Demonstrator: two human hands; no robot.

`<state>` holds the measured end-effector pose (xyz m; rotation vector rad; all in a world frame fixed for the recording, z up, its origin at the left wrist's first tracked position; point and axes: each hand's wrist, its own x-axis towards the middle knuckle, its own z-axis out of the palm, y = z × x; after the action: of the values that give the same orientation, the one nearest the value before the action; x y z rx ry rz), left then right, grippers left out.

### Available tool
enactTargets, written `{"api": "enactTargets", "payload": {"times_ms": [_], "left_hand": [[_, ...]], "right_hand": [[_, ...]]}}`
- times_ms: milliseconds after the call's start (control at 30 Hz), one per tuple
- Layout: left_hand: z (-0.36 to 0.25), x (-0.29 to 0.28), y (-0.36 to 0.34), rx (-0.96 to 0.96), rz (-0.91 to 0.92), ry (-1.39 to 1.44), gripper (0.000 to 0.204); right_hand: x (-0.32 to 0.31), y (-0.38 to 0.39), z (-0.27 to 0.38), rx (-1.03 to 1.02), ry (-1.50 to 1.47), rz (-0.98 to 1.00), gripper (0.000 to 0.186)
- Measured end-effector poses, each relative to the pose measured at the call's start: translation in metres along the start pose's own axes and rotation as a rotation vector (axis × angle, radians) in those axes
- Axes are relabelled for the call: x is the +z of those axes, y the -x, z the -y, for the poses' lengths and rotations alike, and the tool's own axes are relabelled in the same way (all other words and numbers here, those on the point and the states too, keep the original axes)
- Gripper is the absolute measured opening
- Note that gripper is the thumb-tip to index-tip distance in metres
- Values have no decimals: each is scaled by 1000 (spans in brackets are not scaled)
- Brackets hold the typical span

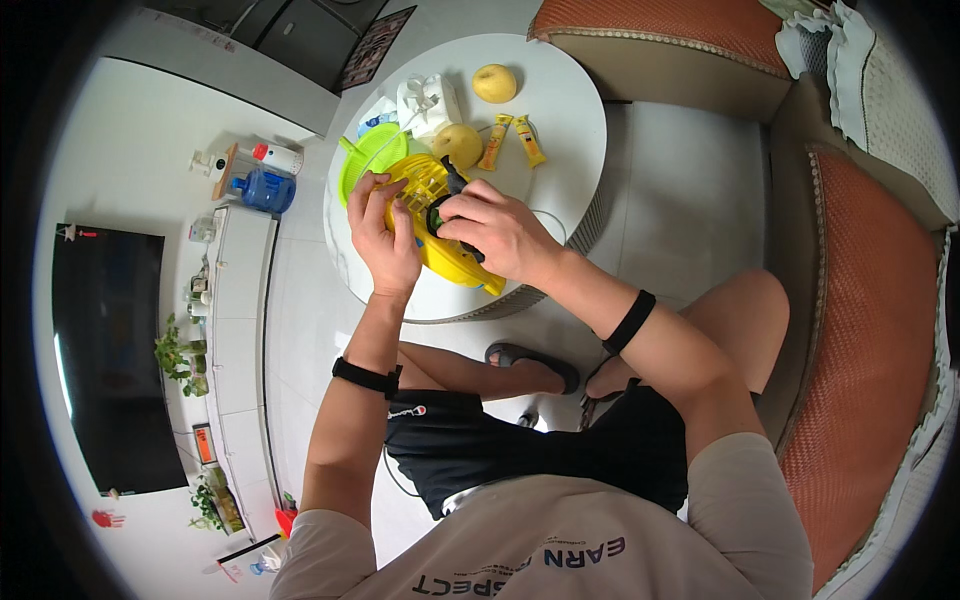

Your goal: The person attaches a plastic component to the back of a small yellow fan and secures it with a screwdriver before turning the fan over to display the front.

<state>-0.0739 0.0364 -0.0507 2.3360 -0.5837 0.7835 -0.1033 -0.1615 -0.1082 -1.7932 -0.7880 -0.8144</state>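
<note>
A: Where do we find the yellow tool (440,225)?

B: Above the near part of the round white table (570,130), held between both hands. It is a slotted yellow plastic piece, tilted, its lower end toward the table's near edge.

A: State of the left hand (380,235)?

B: Its fingers are wrapped around the tool's left side, thumb upward along the rim. We read it as a firm grasp.

A: And the right hand (495,230)?

B: Clenched on a dark, narrow piece (452,182) pressed against the tool's upper face. We cannot tell what that piece is; only its black end shows above the fingers.

A: What lies nearby?

B: A green bowl (372,155) just beyond the left hand, touching or overlapping the tool in view. A yellow fruit (458,145) sits just behind the tool; a second fruit (494,83) is farther back. Two yellow sachets (512,140) lie beside the nearer fruit, and a white wrapped pack (428,103) sits behind the bowl.

A: Wrists?

B: Each carries a black band (366,377).
</note>
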Motion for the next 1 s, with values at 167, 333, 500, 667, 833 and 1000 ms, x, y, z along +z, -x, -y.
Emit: {"api": "enactTargets", "payload": {"times_ms": [167, 333, 500, 667, 833, 1000], "left_hand": [[-2, 3, -3, 43, 15, -14, 24], [1, 0, 0, 3, -1, -1, 25], [0, 3, -3, 52, 13, -4, 25], [2, 2, -1, 20, -1, 7, 24], [-1, 3, -3, 49, 7, -11, 24], [0, 3, -1, 24, -2, -26, 25]], "right_hand": [[-10, 6, -17, 54, 28, -103, 28], [3, 7, 2, -39, -7, -34, 32], [-19, 18, -22, 52, 61, -102, 31], [0, 12, -4, -40, 60, -69, 31], [-5, 15, -12, -11, 67, -75, 24], [-1, 17, -13, 11, 35, -96, 23]]}}
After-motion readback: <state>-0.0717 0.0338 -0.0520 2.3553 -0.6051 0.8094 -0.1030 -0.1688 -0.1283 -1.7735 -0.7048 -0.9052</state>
